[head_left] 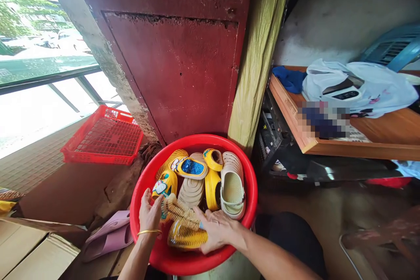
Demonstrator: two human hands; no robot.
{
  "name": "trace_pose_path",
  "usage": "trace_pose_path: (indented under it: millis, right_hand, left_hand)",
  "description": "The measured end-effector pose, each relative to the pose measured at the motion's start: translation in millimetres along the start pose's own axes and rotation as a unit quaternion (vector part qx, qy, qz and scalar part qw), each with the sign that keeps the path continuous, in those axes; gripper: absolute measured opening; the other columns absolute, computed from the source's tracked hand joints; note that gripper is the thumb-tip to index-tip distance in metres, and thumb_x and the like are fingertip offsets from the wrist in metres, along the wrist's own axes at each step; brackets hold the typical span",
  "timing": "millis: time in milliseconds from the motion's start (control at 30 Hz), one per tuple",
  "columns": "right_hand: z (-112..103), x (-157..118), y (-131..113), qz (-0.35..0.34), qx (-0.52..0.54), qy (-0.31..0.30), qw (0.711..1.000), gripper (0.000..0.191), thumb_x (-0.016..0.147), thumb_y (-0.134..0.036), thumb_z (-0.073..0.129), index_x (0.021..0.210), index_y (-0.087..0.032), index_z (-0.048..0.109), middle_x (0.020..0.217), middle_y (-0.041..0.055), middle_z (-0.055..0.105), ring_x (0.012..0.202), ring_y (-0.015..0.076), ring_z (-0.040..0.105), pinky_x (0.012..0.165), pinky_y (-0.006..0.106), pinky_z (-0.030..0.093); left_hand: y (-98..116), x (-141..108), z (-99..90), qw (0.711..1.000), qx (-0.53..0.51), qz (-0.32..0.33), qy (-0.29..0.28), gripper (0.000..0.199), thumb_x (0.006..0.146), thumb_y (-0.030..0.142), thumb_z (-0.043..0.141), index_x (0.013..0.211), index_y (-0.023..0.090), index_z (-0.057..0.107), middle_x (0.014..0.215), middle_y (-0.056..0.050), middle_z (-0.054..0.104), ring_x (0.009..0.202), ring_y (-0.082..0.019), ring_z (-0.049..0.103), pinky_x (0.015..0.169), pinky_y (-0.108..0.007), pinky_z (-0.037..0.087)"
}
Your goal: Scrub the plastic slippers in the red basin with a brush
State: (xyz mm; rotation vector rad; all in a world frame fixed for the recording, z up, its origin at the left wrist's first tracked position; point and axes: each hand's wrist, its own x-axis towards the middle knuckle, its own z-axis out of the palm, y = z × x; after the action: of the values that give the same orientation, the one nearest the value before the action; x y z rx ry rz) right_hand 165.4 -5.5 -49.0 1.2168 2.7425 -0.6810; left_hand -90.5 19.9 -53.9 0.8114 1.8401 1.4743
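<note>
Now the right hand (218, 229) clenches a yellow slipper (187, 235) in the red basin (193, 140) at six o'clock; the left hand (150, 215) splays open.

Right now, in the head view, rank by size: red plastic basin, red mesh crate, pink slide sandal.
Red plastic basin, red mesh crate, pink slide sandal. The basin's nearness to the camera leaves its lead over the crate unsure.
</note>
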Motion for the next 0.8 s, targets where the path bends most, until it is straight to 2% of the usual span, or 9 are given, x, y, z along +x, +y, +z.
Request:
trace_pose_path:
  millis: [100, 167, 267, 367, 500, 567, 633, 700, 800]
  right_hand:
    - [-17, -11, 4, 0.008, 0.067, -0.006, 0.998, 0.129, 0.062, -0.059, 0.082, 0.167, -0.018, 0.018, 0.137, 0.0228, 0.066, 0.113, 0.0421, 0.07, 0.094, 0.05, 0.055]
    - [-28, -17, 6, 0.01, 0.119, 0.025, 0.993, 0.128, 0.063, -0.058, 0.082, 0.167, -0.017, 0.018, 0.146, 0.0227, 0.06, 0.122, 0.0415, 0.066, 0.101, 0.049, 0.052]
    - [-45, -19, 9, 0.006, 0.218, 0.104, 0.97, 0.12, 0.065, -0.048, 0.083, 0.164, -0.017, 0.023, 0.151, 0.0205, 0.056, 0.128, 0.0374, 0.062, 0.107, 0.047, 0.049]
    - [-63, -9, 14, 0.005, 0.329, 0.215, 0.919, 0.099, 0.068, -0.042, 0.081, 0.155, -0.019, 0.038, 0.144, 0.0153, 0.061, 0.127, 0.0319, 0.062, 0.106, 0.043, 0.05]
    - [-75, 15, 14, 0.033, 0.51, 0.273, 0.815, 0.055, 0.08, -0.053, 0.068, 0.123, -0.021, 0.059, 0.1, 0.0031, 0.072, 0.079, 0.019, 0.068, 0.064, 0.027, 0.057]
    - [-73, 26, 10, 0.053, 0.589, 0.268, 0.76, 0.048, 0.083, -0.062, 0.06, 0.108, -0.021, 0.063, 0.081, -0.0015, 0.067, 0.058, 0.0132, 0.059, 0.047, 0.021, 0.048]
    - [-68, 35, 7, 0.07, 0.627, 0.252, 0.734, 0.05, 0.084, -0.068, 0.055, 0.097, -0.02, 0.064, 0.07, -0.0031, 0.062, 0.049, 0.011, 0.054, 0.042, 0.02, 0.044]
    - [-64, 40, 8, 0.098, 0.611, 0.217, 0.755, 0.054, 0.086, -0.071, 0.05, 0.09, -0.02, 0.063, 0.061, -0.0039, 0.059, 0.042, 0.011, 0.051, 0.038, 0.021, 0.041]
    - [-63, 39, 15, 0.133, 0.452, 0.261, 0.842, 0.049, 0.092, -0.064, 0.05, 0.097, -0.018, 0.066, 0.071, 0.0028, 0.068, 0.047, 0.0156, 0.061, 0.041, 0.024, 0.046]
  left_hand:
    - [15, -4, 1.9, 0.999, -0.038, -0.015, -0.01, 0.071, 0.071, 0.045, 0.075, 0.134, 0.019, 0.056, 0.15, -0.019, 0.056, 0.142, -0.034, 0.051, 0.116, -0.048, 0.042]
    - [22, -7, 3.2, 0.997, -0.063, -0.007, -0.031, 0.07, 0.069, 0.049, 0.078, 0.129, 0.019, 0.06, 0.141, -0.018, 0.064, 0.134, -0.033, 0.059, 0.111, -0.046, 0.047]
    - [27, -12, 7.6, 0.994, -0.092, -0.011, -0.064, 0.071, 0.064, 0.055, 0.083, 0.122, 0.018, 0.065, 0.121, -0.015, 0.075, 0.116, -0.031, 0.069, 0.097, -0.042, 0.056]
    - [30, -22, 19.1, 0.983, -0.141, -0.049, -0.106, 0.074, 0.063, 0.061, 0.084, 0.12, 0.016, 0.067, 0.107, -0.012, 0.078, 0.097, -0.027, 0.074, 0.086, -0.038, 0.058]
    - [32, -41, 42.3, 0.949, -0.205, -0.098, -0.218, 0.069, 0.073, 0.062, 0.08, 0.124, 0.018, 0.068, 0.123, -0.014, 0.075, 0.11, -0.028, 0.072, 0.094, -0.038, 0.057]
    - [32, -48, 52.9, 0.936, -0.217, -0.097, -0.259, 0.064, 0.078, 0.062, 0.076, 0.126, 0.021, 0.067, 0.134, -0.014, 0.071, 0.122, -0.029, 0.068, 0.099, -0.04, 0.056]
    - [32, -52, 60.0, 0.929, -0.223, -0.092, -0.282, 0.064, 0.077, 0.064, 0.075, 0.125, 0.022, 0.067, 0.135, -0.014, 0.07, 0.123, -0.03, 0.068, 0.098, -0.042, 0.057]
    - [33, -52, 62.0, 0.929, -0.223, -0.097, -0.279, 0.07, 0.073, 0.064, 0.077, 0.127, 0.022, 0.066, 0.131, -0.015, 0.072, 0.117, -0.032, 0.07, 0.094, -0.043, 0.059]
    - [36, -42, 55.3, 0.953, -0.198, -0.072, -0.219, 0.078, 0.074, 0.061, 0.075, 0.139, 0.02, 0.059, 0.128, -0.014, 0.074, 0.113, -0.033, 0.072, 0.095, -0.045, 0.059]
